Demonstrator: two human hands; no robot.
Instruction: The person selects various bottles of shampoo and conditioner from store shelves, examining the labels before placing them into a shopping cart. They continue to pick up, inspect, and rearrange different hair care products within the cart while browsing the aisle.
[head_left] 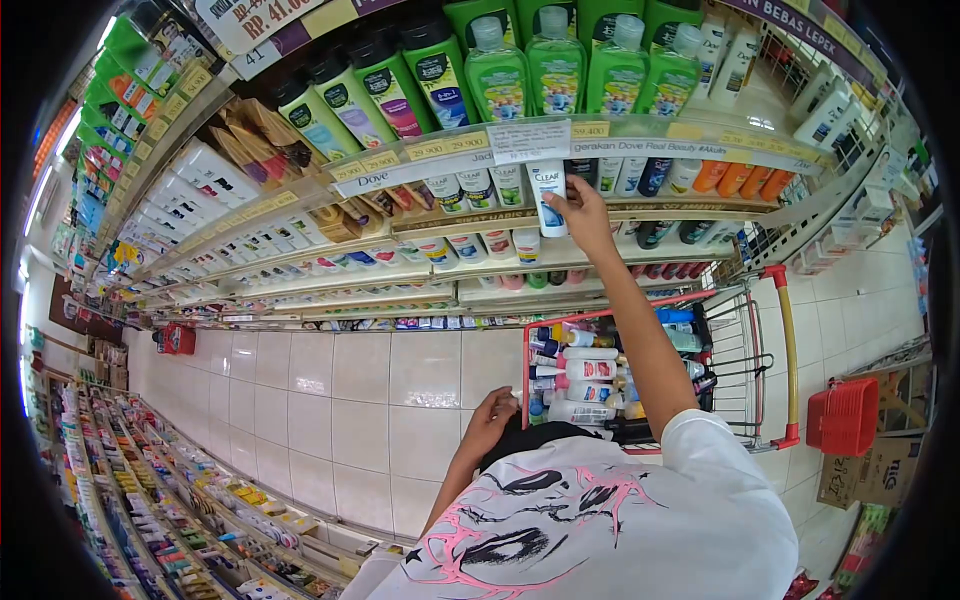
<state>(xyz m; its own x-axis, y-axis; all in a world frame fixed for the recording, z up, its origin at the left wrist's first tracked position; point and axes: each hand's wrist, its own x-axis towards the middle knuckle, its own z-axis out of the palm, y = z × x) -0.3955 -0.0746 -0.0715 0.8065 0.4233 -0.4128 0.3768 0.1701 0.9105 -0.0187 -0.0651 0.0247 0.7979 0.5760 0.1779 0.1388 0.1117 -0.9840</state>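
Note:
My right hand (580,215) is raised to a shop shelf and grips a white tube (548,198) with a blue label, standing upright among other tubes. My left hand (492,418) hangs low by my waist, fingers curled, next to the red-framed shopping trolley (790,350); whether it holds anything is hidden. The trolley carries several bottles (585,385) of toiletries.
Shelves (560,148) in front hold green bottles above and white tubes and tubs below. A red basket (843,415) stands on the tiled floor at right. Another long shelf row (160,520) runs along the lower left. White floor tiles (370,400) stretch between the rows.

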